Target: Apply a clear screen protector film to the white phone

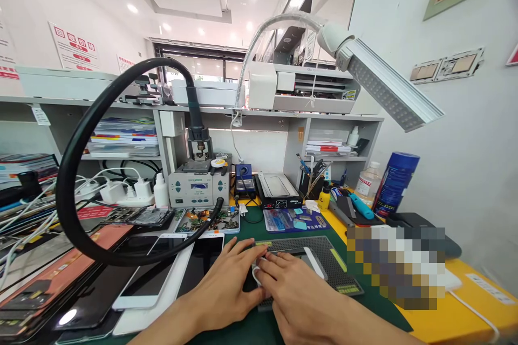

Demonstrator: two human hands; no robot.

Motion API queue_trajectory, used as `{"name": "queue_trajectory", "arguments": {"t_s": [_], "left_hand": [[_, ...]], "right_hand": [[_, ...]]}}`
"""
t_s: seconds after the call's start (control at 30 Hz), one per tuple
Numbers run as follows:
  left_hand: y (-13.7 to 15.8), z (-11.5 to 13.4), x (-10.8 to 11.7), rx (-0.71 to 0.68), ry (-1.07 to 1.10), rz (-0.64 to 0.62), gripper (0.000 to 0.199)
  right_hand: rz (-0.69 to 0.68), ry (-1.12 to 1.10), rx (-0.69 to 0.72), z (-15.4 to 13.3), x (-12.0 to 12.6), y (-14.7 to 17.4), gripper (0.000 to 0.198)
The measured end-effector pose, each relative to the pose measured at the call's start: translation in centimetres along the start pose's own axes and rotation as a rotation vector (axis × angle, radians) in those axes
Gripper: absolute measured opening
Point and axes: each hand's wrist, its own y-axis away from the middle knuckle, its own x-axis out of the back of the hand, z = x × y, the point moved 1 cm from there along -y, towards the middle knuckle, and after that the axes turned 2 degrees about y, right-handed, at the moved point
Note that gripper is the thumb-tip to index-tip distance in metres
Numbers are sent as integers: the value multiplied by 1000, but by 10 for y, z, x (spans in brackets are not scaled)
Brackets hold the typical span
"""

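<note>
Green matting (338, 238) spreads under a dark perforated pad (335, 276). Over the pad, the left hand (226, 285) and right hand (297, 288) meet, fingers slightly bent; whether either grips, I cannot tell. Beneath their fingers, a white-ended phone (314, 261) lies on the pad.

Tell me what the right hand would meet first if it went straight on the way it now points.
Most likely the left hand: it lies just ahead of where the right hand points, though whether the two touch is unclear.
</note>
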Motion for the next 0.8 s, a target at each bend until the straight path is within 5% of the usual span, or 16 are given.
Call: {"name": "queue_trajectory", "arguments": {"t_s": [0.47, 0.8], "left_hand": [[10, 1, 9, -117, -61, -66, 73], [12, -3, 6, -135, -132, -60, 74]], "right_hand": [[-6, 48, 8, -13, -3, 13, 47], [158, 190, -98, -25, -42, 25, 51]]}}
